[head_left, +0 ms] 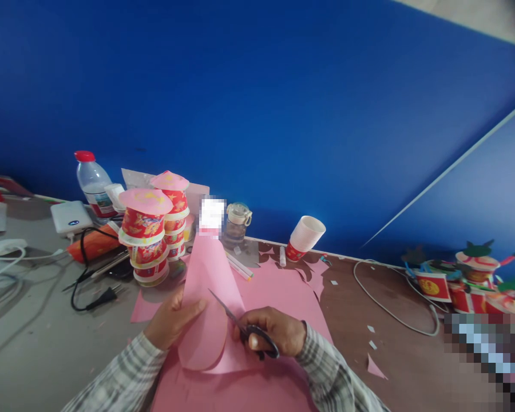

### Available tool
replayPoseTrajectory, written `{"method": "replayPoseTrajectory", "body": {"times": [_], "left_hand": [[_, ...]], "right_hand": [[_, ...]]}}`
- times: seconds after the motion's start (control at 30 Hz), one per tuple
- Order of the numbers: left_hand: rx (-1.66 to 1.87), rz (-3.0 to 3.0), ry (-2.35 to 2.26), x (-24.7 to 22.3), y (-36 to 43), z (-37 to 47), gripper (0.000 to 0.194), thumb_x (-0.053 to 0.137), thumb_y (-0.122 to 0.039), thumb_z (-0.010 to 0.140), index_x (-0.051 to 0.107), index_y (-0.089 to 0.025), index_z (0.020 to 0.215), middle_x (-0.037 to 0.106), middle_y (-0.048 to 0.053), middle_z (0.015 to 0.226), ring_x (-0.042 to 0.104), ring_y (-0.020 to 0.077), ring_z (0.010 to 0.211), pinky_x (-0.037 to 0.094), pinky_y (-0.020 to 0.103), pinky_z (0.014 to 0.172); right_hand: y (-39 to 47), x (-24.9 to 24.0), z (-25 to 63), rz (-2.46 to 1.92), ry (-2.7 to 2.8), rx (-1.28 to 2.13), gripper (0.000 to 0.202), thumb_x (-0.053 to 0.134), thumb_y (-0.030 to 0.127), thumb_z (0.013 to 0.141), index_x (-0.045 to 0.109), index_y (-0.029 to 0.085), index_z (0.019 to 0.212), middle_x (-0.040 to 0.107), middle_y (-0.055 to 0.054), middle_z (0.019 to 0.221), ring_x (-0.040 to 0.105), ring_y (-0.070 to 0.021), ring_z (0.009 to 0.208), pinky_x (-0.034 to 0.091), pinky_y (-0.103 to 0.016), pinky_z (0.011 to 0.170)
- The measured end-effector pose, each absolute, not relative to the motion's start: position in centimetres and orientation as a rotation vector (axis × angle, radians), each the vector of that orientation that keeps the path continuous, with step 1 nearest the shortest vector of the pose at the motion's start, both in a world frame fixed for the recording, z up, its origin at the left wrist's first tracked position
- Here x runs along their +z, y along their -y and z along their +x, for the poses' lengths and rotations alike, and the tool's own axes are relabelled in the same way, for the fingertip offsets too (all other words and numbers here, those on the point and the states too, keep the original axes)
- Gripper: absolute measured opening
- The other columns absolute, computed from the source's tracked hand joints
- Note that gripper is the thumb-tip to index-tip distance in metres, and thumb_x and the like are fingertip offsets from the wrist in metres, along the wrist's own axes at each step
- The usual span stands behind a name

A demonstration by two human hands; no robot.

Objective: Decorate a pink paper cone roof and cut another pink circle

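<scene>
A curled sheet of pink paper (203, 337) is held up in front of me, its lower end rolled into a rounded loop. My left hand (174, 320) pinches its left side, thumb on the front. In my right hand (270, 332) are black-handled scissors (264, 339), their blades pointing up and left across the paper's right part. More pink paper (283, 292) lies flat on the table beneath both hands.
Two stacks of red patterned cups (148, 229) with pink tops stand at the left, near a red-capped bottle (95, 186). White cups (305, 236) lean behind the paper. Cup crafts (476, 280) and a white cable (395, 320) are at the right.
</scene>
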State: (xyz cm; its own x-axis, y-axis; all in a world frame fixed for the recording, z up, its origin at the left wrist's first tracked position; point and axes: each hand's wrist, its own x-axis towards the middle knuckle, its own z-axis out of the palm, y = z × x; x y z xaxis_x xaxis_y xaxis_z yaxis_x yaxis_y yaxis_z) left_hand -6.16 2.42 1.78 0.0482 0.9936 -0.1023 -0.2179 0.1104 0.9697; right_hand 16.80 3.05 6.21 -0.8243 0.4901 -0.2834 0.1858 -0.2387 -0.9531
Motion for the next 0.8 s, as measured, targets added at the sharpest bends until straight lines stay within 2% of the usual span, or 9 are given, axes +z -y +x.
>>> {"method": "replayPoseTrajectory", "body": {"times": [0.37,0.8], "left_hand": [[1.203,1.157,-1.157,1.4,-2.5,-7.2,0.038,0.07,-0.041,0.049,0.063,-0.021,0.081,0.072,0.002,0.073,0.061,0.026,0.074,0.049,0.033,0.061],[1.163,1.171,-1.234,1.9,-2.8,-7.7,0.03,0.072,-0.04,0.045,0.061,-0.022,0.067,0.067,-0.002,0.064,0.058,0.0239,0.07,0.046,0.031,0.064]], "right_hand": [[-3.1,5.9,16.7,-0.84,1.819,2.138,0.049,0.065,0.055,0.064,0.062,0.015,0.092,0.051,0.005,0.06,0.045,-0.0067,0.048,0.037,-0.015,0.046],[-3.1,5.6,16.5,-0.899,1.856,2.11,0.052,0.065,0.058,0.061,0.063,0.015,0.09,0.048,0.006,0.058,0.042,-0.0057,0.048,0.034,-0.014,0.045]]}}
